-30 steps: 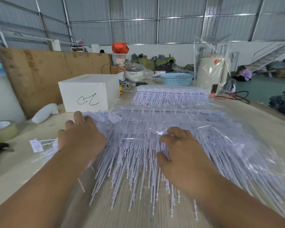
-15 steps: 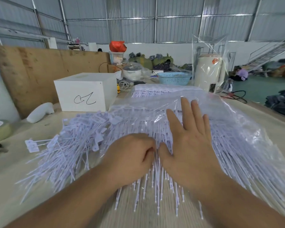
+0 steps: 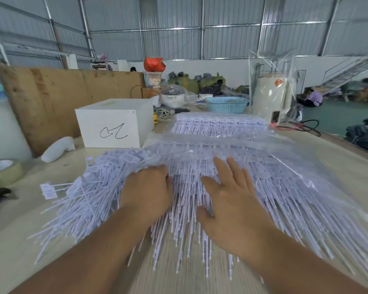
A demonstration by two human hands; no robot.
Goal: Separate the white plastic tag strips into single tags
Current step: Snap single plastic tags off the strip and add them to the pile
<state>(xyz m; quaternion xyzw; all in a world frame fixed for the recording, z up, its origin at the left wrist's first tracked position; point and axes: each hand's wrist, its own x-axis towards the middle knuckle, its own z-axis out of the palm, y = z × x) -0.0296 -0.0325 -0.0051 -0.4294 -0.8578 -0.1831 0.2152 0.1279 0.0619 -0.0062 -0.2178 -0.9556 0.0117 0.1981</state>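
- On the counter lay a big heap of white tag strips, with a thin clear plastic bag partly over them.
- Left of that heap was a messy pile of loose tags, and one single tag lay by itself just beside the pile.
- The left hand sat where the loose pile met the strips. Its fingers were curled down into the tags, but I could not tell what they were pinching.
- The right hand lay flat on the strips with its fingers spread out straight and its thumb out to the side.
- The two hands were close together but did not touch.
- Behind the heap was a second pack of tag strips, also in clear plastic.
- A white box with a black scribble on it stood at the back left, very near the heap.
- A white lumpy thing lay left of the box, and a roll of tape sat at the far left edge.
- A blue basket and a tall white tank wrapped in plastic stood farther back.
- A brown wooden board leaned up behind the box.
- Much of the picture was blurry near the hands.
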